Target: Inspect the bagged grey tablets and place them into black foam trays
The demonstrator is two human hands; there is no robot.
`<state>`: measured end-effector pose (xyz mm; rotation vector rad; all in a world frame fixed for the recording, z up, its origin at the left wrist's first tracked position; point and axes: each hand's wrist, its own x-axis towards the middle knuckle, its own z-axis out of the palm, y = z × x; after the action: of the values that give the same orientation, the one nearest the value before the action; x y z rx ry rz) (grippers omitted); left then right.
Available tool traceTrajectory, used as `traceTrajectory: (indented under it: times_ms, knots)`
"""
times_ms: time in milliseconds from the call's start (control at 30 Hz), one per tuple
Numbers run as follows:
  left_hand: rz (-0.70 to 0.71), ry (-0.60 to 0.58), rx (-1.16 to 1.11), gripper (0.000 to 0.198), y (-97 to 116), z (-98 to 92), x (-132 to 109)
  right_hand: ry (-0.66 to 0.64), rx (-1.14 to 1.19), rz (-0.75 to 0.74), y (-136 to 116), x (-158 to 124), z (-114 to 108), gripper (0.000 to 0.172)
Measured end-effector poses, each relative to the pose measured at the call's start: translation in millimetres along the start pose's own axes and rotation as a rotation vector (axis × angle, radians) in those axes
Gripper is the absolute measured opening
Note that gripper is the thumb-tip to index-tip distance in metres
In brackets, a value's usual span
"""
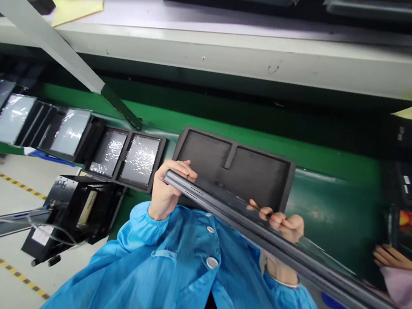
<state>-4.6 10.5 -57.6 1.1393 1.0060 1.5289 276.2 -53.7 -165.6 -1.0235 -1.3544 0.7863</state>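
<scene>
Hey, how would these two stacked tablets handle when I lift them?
The tablets look stiff: their long edges run straight. The glossy top is probably slippery. With no strap visible, one might slide off the other.

The left hand grips at the left with fingers bent rightward, while the right hand, slightly nearer, grips with fingers curled leftward.

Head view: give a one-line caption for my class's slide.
Left hand and right hand hold stacked dark slabs near a black two-compartment tray.
</scene>
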Motion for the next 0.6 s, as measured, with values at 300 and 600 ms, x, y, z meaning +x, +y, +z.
traceTrajectory:
  times_ms: [300,600]
  knots:
    - [-0.033,0.072,-0.005,0.053,7,2.4,-6,0.192,0.345,0.22,-33,-19,28,0.013]
    - [0.015,0.048,-0.037,0.06,3,4.5,-7,0.052,0.24,0.127,-13,-11,5,0.018]
